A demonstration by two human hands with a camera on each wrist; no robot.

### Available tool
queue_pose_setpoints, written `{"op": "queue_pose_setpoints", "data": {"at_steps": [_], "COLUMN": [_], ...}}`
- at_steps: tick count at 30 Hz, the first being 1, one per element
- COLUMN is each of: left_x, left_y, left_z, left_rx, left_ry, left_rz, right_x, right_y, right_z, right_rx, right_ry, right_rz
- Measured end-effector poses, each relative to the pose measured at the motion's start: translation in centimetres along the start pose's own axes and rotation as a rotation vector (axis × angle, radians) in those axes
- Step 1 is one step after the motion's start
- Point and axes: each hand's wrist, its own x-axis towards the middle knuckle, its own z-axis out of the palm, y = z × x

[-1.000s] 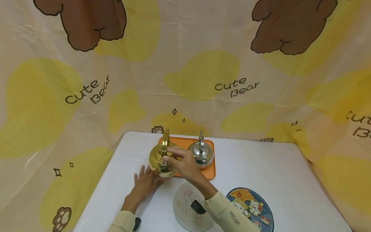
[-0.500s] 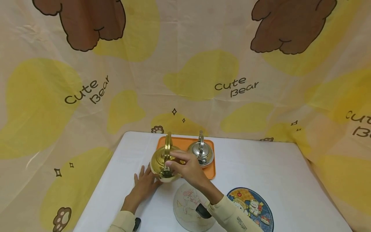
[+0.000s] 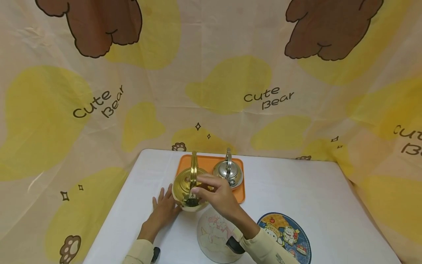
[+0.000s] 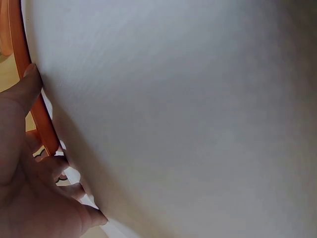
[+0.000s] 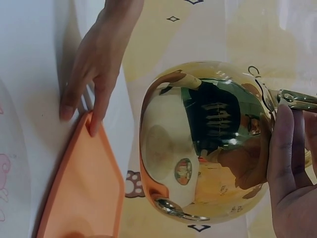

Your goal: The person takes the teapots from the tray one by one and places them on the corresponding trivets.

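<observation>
A shiny gold teapot (image 3: 180, 189) with a tall arched handle is held up above the front left of an orange tray (image 3: 239, 198). My right hand (image 3: 220, 195) pinches the lower end of its handle between thumb and fingers, as the right wrist view shows beside the hinge. The gold teapot's body (image 5: 208, 148) reflects the room there. At the tray's near left corner rests my left hand (image 3: 163, 212), thumb along the front edge and a finger at the corner, the other fingers spread on the table. A silver teapot (image 3: 229, 172) stands on the tray's right side.
In front of the tray lies a pale round mat (image 3: 212, 233) with a pink drawing, partly under the right forearm. A blue round mat (image 3: 290, 234) with cartoon bears sits further right. Behind the white table (image 3: 290, 183) hangs a printed cloth (image 3: 211, 44).
My right hand has brought the gold teapot nearer and slightly right, baring more of the tray behind it. My left hand stays at the tray's corner.
</observation>
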Motion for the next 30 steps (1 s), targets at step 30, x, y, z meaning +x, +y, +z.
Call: {"op": "queue_pose_setpoints", "data": {"at_steps": [30], "left_x": [0.5], "left_y": [-0.2], "left_z": [0.2], "left_rx": [0.035], "left_ry": [0.002], "left_rz": [0.004], "right_x": [-4.2], "right_y": [-0.4], "right_z": [-1.6], "right_rx": [-0.073], "right_ry": [0.020], "right_rz": [-0.008]}}
